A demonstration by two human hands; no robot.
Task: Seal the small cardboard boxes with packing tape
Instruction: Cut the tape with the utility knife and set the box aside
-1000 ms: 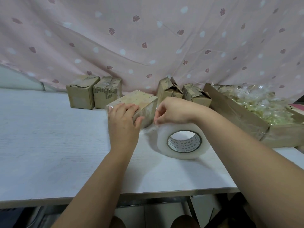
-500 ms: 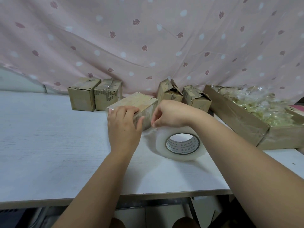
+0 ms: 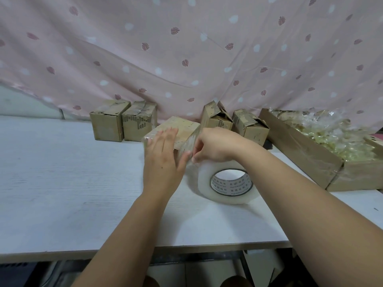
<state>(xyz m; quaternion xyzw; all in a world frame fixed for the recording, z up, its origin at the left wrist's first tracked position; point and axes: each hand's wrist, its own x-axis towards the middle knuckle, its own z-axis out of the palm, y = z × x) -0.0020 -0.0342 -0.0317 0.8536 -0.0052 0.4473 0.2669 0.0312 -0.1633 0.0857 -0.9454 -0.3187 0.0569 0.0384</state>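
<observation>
Cardboard this small is light and soft at the corners, so the box [image 3: 183, 128], at twelve o'clock on the table [image 3: 62, 183], would skid unless pinned from above. The tape is thin and clingy, best held by its edge. My left hand [image 3: 163, 162] lies on the box top, fingers straight and flat, pressing. My right hand [image 3: 215, 146] has its fingers pinched on the tape strip [image 3: 193, 163] at the box's near corner. The tape roll [image 3: 228, 183] stands at four o'clock of the box. Since half a second ago the left fingers have flattened; box and roll sit unchanged.
</observation>
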